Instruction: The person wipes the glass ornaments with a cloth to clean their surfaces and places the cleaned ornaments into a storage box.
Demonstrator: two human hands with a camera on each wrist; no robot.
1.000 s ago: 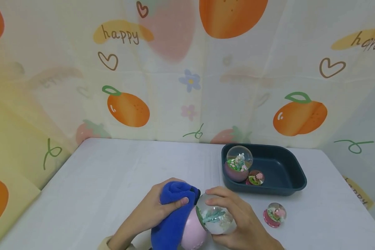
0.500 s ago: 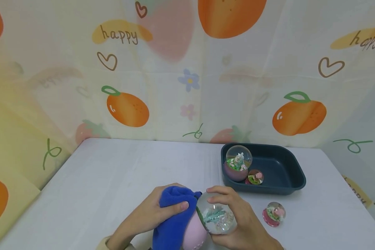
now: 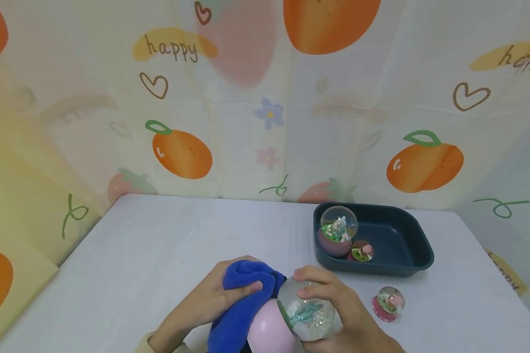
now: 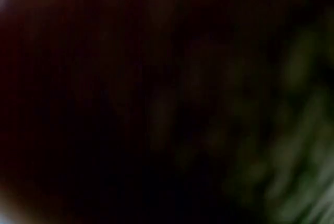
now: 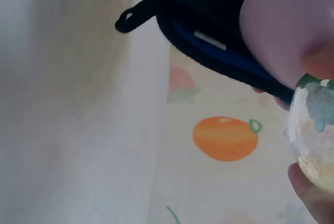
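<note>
In the head view my right hand [image 3: 346,314] grips a snow globe [image 3: 306,321] by its clear glass ball, fingers over the top. The globe is tipped on its side, its smooth pink base [image 3: 271,328] pointing left and down. A folded blue cloth [image 3: 234,321] is held in my left hand [image 3: 212,296], thumb on top, and lies against the base. In the right wrist view the cloth's dark edging and hanging loop [image 5: 133,20] show beside the base, which bears raised letters. The left wrist view is almost black and blurred.
A dark blue tray [image 3: 397,268] stands at the back right, holding a larger purple-based snow globe [image 3: 334,245] and a small one [image 3: 361,251]. Another small snow globe [image 3: 387,304] with a pink base sits on the white tabletop [image 3: 168,245] to the right. A printed curtain [image 3: 234,147] hangs behind.
The snow globe has turned slightly in my right hand, and more of its pink base shows. My left hand's cloth has shifted a little leftward along the base.
</note>
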